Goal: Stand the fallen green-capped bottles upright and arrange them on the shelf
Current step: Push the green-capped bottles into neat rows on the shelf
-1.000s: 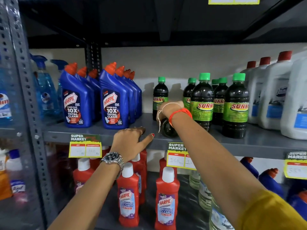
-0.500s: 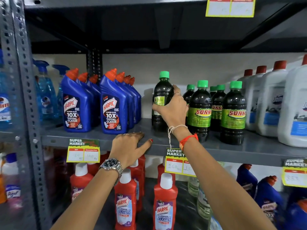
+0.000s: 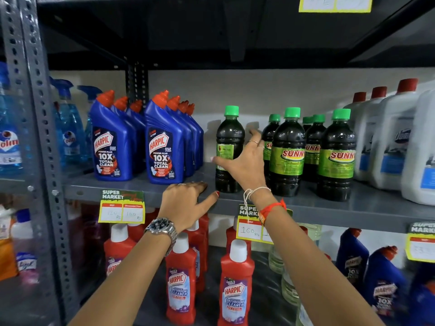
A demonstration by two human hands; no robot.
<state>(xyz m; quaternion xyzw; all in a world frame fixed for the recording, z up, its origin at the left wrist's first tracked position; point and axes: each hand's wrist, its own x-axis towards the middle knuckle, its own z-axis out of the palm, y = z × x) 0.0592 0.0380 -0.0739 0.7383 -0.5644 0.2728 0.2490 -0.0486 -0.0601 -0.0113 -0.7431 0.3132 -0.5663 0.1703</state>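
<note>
A dark green-capped bottle [image 3: 229, 147] stands upright on the grey shelf [image 3: 353, 208], a little left of the other green-capped Sunny bottles [image 3: 288, 151]. My right hand [image 3: 244, 163] is on it: the thumb lies across its label and the fingers run, loosely straightened, along its right side. My left hand [image 3: 186, 203] rests palm down on the shelf's front edge, fingers spread, holding nothing. The other Sunny bottles all stand upright in two rows. No fallen bottle shows.
Blue Harpic bottles [image 3: 164, 147] stand left of the held bottle with a gap between. White jugs with red caps [image 3: 390, 142] crowd the right. Price tags [image 3: 121, 207] hang from the shelf edge. Red Harpic bottles [image 3: 235, 285] fill the shelf below.
My right hand lifted the bottle from lying on the shelf, stood it upright, and its fingers have now loosened. The left hand stayed on the shelf edge.
</note>
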